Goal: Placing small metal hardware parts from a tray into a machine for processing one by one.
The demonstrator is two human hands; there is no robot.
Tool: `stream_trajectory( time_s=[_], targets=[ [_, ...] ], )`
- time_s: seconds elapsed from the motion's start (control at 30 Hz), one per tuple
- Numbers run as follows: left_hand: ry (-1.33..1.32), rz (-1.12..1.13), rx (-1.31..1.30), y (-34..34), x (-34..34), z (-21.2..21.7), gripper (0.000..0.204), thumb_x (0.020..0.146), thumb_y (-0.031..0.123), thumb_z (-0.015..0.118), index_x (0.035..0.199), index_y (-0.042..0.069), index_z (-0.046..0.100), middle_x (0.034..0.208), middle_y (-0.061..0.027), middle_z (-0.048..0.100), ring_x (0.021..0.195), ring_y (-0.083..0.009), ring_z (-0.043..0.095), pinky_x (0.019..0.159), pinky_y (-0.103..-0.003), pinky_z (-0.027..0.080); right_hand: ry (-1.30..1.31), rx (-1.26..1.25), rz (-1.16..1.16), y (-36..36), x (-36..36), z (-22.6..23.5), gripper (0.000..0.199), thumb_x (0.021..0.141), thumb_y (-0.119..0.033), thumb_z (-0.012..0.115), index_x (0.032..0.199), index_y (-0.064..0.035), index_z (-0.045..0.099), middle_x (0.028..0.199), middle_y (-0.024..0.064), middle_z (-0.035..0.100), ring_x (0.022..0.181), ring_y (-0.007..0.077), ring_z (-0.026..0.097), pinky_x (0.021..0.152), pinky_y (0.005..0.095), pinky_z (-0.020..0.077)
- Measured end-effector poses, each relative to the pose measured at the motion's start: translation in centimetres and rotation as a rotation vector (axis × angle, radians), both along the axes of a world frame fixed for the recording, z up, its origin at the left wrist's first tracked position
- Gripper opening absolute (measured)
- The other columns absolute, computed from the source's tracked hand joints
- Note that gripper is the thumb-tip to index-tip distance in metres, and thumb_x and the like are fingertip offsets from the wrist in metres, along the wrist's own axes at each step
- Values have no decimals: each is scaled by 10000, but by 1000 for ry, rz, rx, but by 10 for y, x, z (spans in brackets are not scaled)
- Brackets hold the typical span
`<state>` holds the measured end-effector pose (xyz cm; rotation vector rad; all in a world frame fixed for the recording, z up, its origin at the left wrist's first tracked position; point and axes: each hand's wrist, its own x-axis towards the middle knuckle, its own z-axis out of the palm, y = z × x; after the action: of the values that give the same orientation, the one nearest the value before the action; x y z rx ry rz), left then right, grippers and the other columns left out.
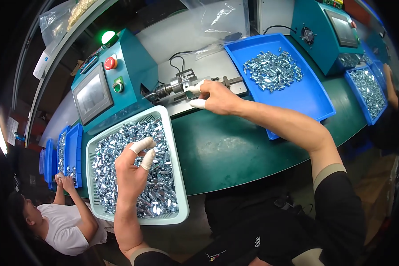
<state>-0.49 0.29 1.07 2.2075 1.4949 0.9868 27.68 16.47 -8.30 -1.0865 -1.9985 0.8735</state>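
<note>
Silver metal parts: heaped in the pale tray at your left. Your left hand rests on the heap, capped fingertips pinched together; whether on a part, cannot tell. Your right hand, fingers curled, meets the machine's chuck fixture. Risk: a capped fingertip snagging at the chuck; a loosely pinched part dropping.
</note>
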Motion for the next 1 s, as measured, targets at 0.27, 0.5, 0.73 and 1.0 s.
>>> stream_trajectory(
  time_s=[0.27,0.5,0.73,1.0],
  targets=[
    [20,-6,-34,1,1,0,279,947,54,741,1215,-20,725,1072,-108,778,890,-159,690,844,-306,553,147,35,-3,-4,0,-19,509,905,-162,801,1391,-76,676,1056,114,615,879,200,666,840,336,553],
    [10,29,-45,-2,-6,2,283,969,37,714,1245,-27,709,1091,-119,780,984,-177,725,901,-307,554,103,63,-42,-12,-1,-8,468,927,-198,769,1367,-61,683,986,140,647,840,227,668,783,358,539],
    [34,14,-18,-3,-7,4,291,963,27,715,1248,-31,707,1100,-125,781,1004,-185,732,920,-313,555,118,24,-134,-14,3,-13,426,942,-181,747,1335,-29,685,1031,154,681,825,228,668,772,369,539],
    [17,4,-14,-7,-7,6,297,962,26,712,1253,-31,707,1107,-129,782,1019,-190,730,939,-321,550,140,23,-73,-15,0,-16,545,927,-194,768,1430,-49,619,1101,155,673,852,229,675,823,370,548]
  ],
)
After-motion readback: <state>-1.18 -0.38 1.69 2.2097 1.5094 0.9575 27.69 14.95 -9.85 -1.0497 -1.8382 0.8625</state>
